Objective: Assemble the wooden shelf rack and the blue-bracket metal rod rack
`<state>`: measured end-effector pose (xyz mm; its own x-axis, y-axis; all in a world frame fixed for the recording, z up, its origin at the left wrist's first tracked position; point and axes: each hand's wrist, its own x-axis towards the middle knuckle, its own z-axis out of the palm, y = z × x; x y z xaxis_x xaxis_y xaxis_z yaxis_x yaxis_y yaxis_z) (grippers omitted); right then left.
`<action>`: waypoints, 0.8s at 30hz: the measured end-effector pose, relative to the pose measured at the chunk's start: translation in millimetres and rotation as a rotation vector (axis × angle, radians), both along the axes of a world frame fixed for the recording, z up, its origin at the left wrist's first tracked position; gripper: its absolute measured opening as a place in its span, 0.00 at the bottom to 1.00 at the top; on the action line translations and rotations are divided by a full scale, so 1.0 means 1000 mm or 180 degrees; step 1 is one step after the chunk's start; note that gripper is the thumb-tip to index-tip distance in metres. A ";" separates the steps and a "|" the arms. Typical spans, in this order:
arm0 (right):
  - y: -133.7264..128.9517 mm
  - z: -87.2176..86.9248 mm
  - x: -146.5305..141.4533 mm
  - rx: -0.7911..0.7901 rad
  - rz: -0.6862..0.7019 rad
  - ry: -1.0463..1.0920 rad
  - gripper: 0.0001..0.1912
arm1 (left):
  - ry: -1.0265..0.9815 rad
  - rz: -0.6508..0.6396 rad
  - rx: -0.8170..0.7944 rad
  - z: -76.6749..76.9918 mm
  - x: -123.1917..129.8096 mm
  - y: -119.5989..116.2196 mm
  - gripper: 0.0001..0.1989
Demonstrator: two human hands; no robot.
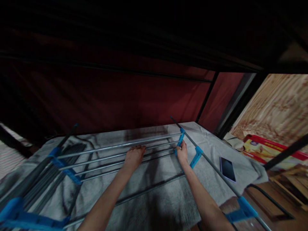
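A partly built rack of grey metal tubes [113,146] and blue plastic connectors lies on the bed in front of me. My left hand [135,156] is over the middle of the shelf tubes, its fingers curled over them. At the shelf's right end, my right hand [182,151] grips the blue connector [181,137] where the tubes meet it. The opposite connector [66,168] holds the tubes' left ends. Closer to me, another blue connector [33,216] sits at lower left and one [243,210] at lower right. My fingertips are partly hidden.
Several loose grey tubes [45,186] lie in a bundle at left. A phone [227,169] rests on the grey blanket [166,205] to the right. Dark bed-frame posts [208,96] stand before a red curtain [134,102]. A red and yellow box [267,149] is beyond the bed.
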<state>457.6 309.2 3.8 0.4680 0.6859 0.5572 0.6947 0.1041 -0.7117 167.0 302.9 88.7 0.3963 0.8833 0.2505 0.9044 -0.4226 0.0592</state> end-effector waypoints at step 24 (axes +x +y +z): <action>0.001 0.047 -0.077 -0.0320 0.1925 -0.2150 0.15 | -0.1760 0.0568 0.0849 -0.024 -0.052 -0.052 0.13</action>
